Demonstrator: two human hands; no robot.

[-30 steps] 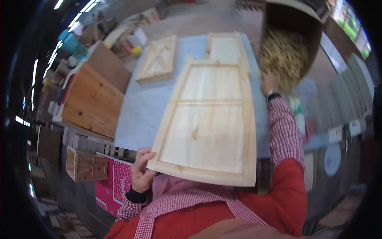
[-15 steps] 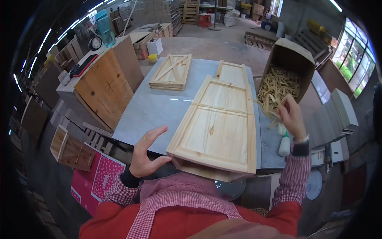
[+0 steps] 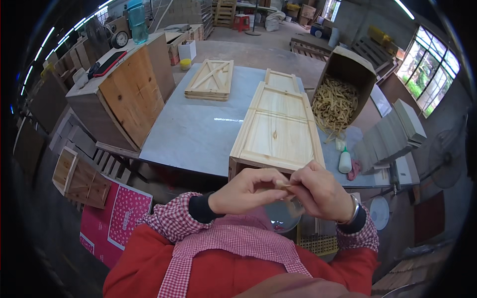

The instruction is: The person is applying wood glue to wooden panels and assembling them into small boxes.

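The small wooden piece (image 3: 284, 185), a short pale peg or sliver, sits pinched between the fingertips of both hands, held in the air close to the person's chest and just short of the near end of the long pine panel (image 3: 278, 130). The left hand (image 3: 246, 191) is curled nearly closed, thumb and forefinger gripping one end of the piece. The right hand (image 3: 320, 191) is likewise curled, fingers bunched around the other end; how much of the piece lies inside that grip cannot be told.

Status, as a judgement: the piece is in hand but not yet applied to any workpiece. The panel directly beyond the hands lies flat on the grey table (image 3: 198, 131), framed and with a cross rail in place, and neither hand touches it. The glue bottle (image 3: 345, 161), ahead of the right hand on the table edge, stands upright and untouched. Fitting or gluing the piece appears to remain.

Farther beyond the right hand, a tilted cardboard box (image 3: 348, 74) holds a heap of similar pale wooden pieces (image 3: 335, 103). Well beyond the left hand, a smaller framed panel with diagonal braces (image 3: 211, 79) lies on the far part of the table. To the left of the left hand stands a large plywood crate (image 3: 124, 97).
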